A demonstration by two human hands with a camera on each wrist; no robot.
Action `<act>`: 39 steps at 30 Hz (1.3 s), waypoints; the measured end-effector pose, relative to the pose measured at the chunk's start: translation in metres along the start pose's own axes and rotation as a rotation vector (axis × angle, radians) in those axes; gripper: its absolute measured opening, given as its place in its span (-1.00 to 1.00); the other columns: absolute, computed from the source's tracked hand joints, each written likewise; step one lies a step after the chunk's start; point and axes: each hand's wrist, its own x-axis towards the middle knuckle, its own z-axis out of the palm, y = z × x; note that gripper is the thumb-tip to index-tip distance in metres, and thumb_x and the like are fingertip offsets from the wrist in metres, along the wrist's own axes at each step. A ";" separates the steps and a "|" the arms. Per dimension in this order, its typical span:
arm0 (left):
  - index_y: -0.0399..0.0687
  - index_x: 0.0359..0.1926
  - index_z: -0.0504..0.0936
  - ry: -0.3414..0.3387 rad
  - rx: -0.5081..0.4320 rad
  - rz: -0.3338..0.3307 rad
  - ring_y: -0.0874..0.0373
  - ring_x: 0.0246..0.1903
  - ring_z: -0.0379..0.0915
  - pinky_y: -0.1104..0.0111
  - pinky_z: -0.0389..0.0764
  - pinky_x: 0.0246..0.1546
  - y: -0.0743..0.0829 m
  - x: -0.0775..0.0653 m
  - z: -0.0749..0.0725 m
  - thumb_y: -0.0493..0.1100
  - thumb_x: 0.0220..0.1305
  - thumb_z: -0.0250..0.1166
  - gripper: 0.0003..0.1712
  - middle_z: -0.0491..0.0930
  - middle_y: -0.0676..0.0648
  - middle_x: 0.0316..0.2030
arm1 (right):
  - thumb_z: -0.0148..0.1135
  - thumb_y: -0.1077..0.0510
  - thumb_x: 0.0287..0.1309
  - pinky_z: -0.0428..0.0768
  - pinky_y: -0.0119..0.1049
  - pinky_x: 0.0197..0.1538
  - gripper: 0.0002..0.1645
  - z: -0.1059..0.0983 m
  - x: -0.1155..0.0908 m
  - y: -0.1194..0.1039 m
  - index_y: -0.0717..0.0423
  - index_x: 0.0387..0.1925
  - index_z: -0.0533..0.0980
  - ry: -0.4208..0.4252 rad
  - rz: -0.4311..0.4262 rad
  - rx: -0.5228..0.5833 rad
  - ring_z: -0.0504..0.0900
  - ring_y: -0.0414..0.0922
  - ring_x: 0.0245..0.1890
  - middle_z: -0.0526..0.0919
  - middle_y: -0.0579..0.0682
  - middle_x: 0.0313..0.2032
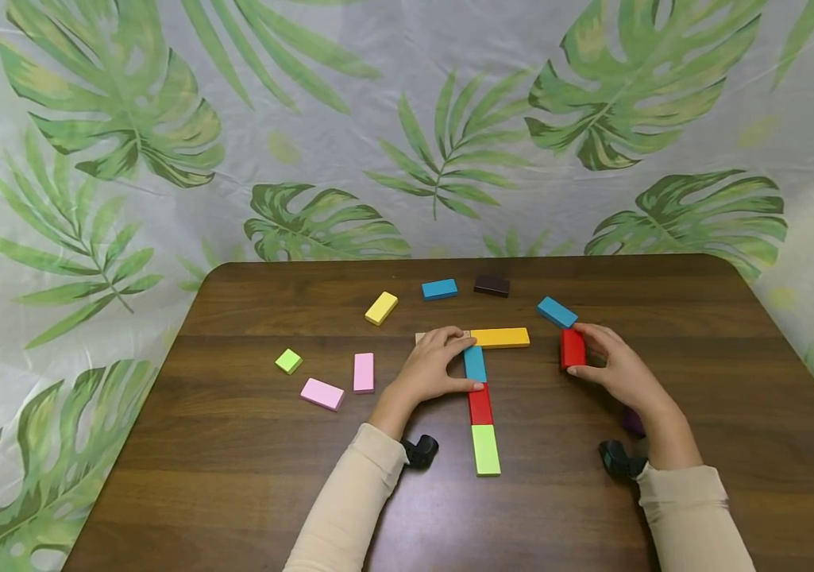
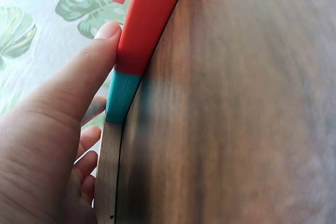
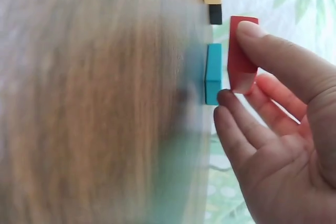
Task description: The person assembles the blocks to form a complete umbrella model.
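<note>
Between thumb and fingers my right hand (image 1: 621,369) pinches a red block (image 1: 572,348), held just above the table in the right wrist view. My left hand (image 1: 428,367) rests over blocks laid in a T, its thumb tip at the joint between a blue block (image 1: 475,367) and a red block (image 1: 480,407). Its fingertips lie where the blue block meets the top bar. An orange-yellow block (image 1: 501,338) forms the bar's right side; a wood-coloured block (image 1: 419,338), mostly hidden by the left hand, forms the left. A light green block (image 1: 486,450) ends the stem.
Behind the T lie a yellow block (image 1: 381,308), a blue block (image 1: 439,289) and a dark block (image 1: 492,286). Another blue block (image 1: 557,311) sits close to the right hand. Two pink blocks (image 1: 322,394) and a small green block (image 1: 288,361) are at left; a purple block (image 1: 633,421) is partly hidden by the right wrist.
</note>
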 end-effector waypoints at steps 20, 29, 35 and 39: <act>0.16 0.25 0.31 0.002 0.001 -0.006 0.16 0.20 0.00 0.23 0.08 0.19 -0.001 0.001 0.000 0.37 -0.10 0.25 -0.12 0.20 0.05 0.18 | 0.25 0.23 0.05 0.32 0.10 0.04 -0.16 0.005 0.027 -0.014 0.25 0.31 0.06 0.002 -0.022 0.082 0.23 0.31 0.12 0.01 0.30 0.26; 0.19 0.25 0.30 -0.002 0.004 -0.013 0.16 0.21 -0.01 0.23 0.07 0.19 -0.002 0.001 0.002 0.37 -0.10 0.25 -0.12 0.20 0.05 0.18 | 0.25 0.31 0.02 0.32 0.08 0.05 -0.18 0.011 0.039 -0.013 0.32 0.28 0.09 0.021 -0.062 0.102 0.25 0.32 0.10 0.06 0.31 0.23; 0.19 0.25 0.30 -0.005 0.007 -0.015 0.16 0.21 -0.01 0.23 0.08 0.19 -0.002 0.001 0.002 0.38 -0.10 0.24 -0.12 0.20 0.05 0.18 | 0.24 0.35 0.01 0.28 0.06 0.09 -0.22 0.016 0.045 -0.009 0.40 0.25 0.12 0.009 -0.069 0.117 0.27 0.30 0.09 0.06 0.32 0.23; 0.19 0.25 0.30 -0.004 0.009 -0.014 0.16 0.21 -0.01 0.23 0.07 0.19 -0.002 0.001 0.002 0.38 -0.10 0.24 -0.12 0.20 0.05 0.18 | 0.22 0.32 0.04 0.29 0.07 0.08 -0.21 0.017 0.047 -0.009 0.38 0.27 0.08 -0.023 -0.038 0.128 0.25 0.32 0.11 0.02 0.33 0.25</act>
